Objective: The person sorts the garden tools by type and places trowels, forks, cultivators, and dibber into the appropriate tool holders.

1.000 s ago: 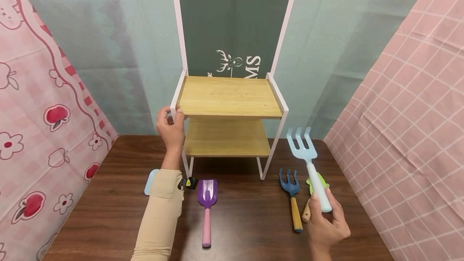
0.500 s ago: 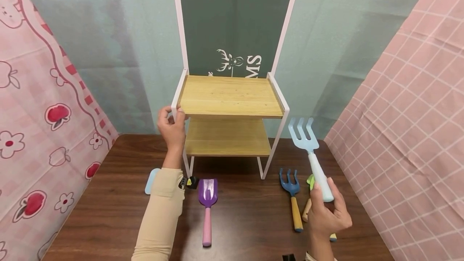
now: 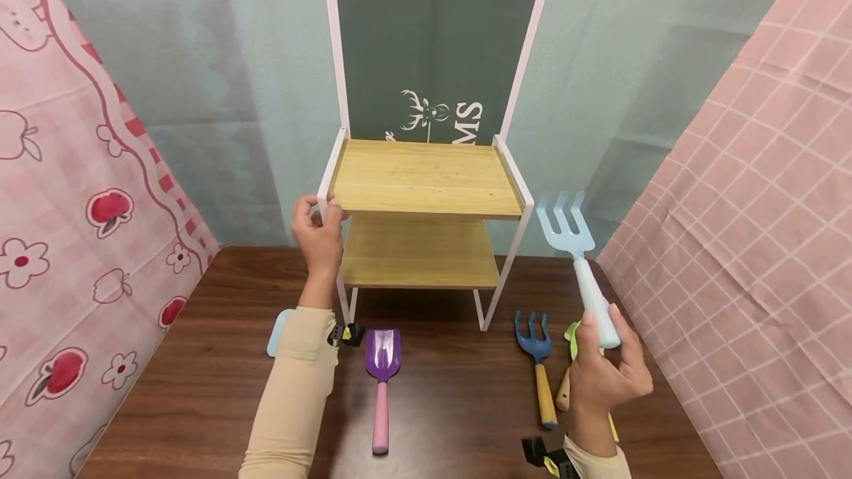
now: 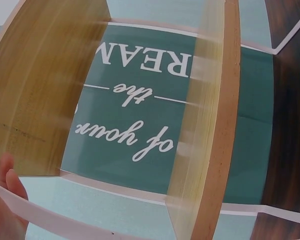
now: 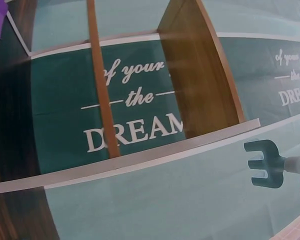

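Note:
My left hand (image 3: 319, 235) grips the front left corner post of a small two-tier shelf (image 3: 426, 176) with wooden boards and a white frame. In the left wrist view, its fingertips (image 4: 15, 182) curl round the white frame beside a board. My right hand (image 3: 609, 364) pinches the lower end of a light blue toy hand fork (image 3: 589, 279), held up with its three prongs pointing away, right of the shelf. The right wrist view shows the fork's head (image 5: 267, 164) beside the shelf frame, with only a bit of the hand at the edge.
On the brown table (image 3: 452, 390) lie a purple scoop (image 3: 381, 375) with a pink handle and a blue fork (image 3: 539, 361) with a yellow handle. A green tool (image 3: 571, 338) is partly behind my right hand. A light blue piece (image 3: 277, 331) shows by my left sleeve.
My right hand has raised the light blue hand fork higher, toward the level of the top board. My left hand stays at the shelf post.

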Available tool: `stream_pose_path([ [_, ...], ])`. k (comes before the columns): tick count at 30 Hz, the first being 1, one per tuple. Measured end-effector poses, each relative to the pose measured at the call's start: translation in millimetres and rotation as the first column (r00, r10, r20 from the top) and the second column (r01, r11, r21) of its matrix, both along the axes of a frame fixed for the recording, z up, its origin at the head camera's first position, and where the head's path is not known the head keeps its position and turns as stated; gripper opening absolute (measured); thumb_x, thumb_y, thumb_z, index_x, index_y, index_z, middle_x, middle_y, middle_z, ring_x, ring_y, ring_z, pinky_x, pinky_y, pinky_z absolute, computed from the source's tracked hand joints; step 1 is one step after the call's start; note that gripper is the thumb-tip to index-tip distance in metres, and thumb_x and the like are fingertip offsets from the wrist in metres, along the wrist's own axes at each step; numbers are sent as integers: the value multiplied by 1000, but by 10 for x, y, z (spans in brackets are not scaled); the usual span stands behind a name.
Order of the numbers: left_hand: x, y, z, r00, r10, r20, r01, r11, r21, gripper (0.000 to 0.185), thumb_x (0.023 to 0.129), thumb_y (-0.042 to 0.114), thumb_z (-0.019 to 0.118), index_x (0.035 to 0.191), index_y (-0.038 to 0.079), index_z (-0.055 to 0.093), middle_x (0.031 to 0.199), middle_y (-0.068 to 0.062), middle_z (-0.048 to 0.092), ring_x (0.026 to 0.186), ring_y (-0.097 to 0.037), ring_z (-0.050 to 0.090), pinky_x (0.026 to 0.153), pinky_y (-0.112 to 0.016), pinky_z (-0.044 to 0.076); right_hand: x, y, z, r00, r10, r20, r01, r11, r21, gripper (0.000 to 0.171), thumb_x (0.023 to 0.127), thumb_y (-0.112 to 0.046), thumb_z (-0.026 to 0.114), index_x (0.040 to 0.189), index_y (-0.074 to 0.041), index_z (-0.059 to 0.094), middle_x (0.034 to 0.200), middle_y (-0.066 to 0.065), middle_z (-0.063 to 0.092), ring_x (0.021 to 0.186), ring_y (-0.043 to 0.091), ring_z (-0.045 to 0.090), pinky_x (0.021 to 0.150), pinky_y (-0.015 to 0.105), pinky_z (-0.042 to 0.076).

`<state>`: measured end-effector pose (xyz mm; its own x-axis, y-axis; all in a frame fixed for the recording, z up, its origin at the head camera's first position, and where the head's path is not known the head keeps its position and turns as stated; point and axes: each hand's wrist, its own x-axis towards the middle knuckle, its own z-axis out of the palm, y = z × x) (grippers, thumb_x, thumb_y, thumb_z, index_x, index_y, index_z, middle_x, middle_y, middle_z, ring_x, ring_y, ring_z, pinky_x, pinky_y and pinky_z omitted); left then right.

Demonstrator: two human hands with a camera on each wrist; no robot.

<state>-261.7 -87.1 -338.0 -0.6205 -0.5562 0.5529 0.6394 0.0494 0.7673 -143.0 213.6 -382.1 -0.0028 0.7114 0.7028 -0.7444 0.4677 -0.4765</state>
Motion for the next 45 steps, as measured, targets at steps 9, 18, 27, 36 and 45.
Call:
stream_pose_path([
  [9, -10, -11, 8, 999, -37, 11, 37, 999, 0, 18, 81, 1, 55, 91, -14, 54, 88, 3, 49, 55, -9, 55, 50, -18, 43, -71, -77, 124, 996, -12, -88, 11, 1000, -15, 34, 63, -6, 79, 79, 20, 65, 76, 27, 65, 65, 16, 64, 63, 21, 49],
  [18, -12, -24, -9, 999, -35, 20, 35, 999, -15, 20, 81, 0, 53, 93, -15, 53, 88, 3, 49, 59, -22, 59, 50, -19, 44, -106, -220, 255, 988, -9, -155, 3, 999, -41, 42, 61, -12, 83, 77, 21, 63, 74, 25, 65, 64, 17, 63, 64, 23, 49],
  [27, -23, -10, -23, 998, -58, 7, 58, 998, -19, 18, 81, 1, 53, 93, -13, 54, 89, 3, 50, 56, -8, 58, 51, -20, 45, -149, -375, 336, 989, 60, -133, -58, 998, 15, 40, 65, -15, 81, 80, 19, 65, 76, 28, 64, 69, 20, 65, 66, 25, 50],
  [36, -8, 10, -6, 998, -56, 12, 56, 998, -7, 18, 82, 2, 52, 92, -13, 52, 91, 2, 49, 59, -10, 58, 49, -19, 43, -224, -534, 331, 989, 114, -92, -110, 992, 55, 39, 69, -17, 79, 83, 17, 66, 77, 25, 66, 71, 18, 65, 66, 24, 49],
  [45, 30, 19, 25, 999, -24, 34, 25, 999, -21, 16, 81, 1, 51, 91, -13, 51, 89, 3, 51, 63, -9, 53, 50, -18, 43, -287, -621, 347, 981, 189, -52, -184, 980, 81, 37, 70, -14, 78, 86, 18, 65, 81, 26, 65, 74, 18, 63, 67, 24, 48],
])
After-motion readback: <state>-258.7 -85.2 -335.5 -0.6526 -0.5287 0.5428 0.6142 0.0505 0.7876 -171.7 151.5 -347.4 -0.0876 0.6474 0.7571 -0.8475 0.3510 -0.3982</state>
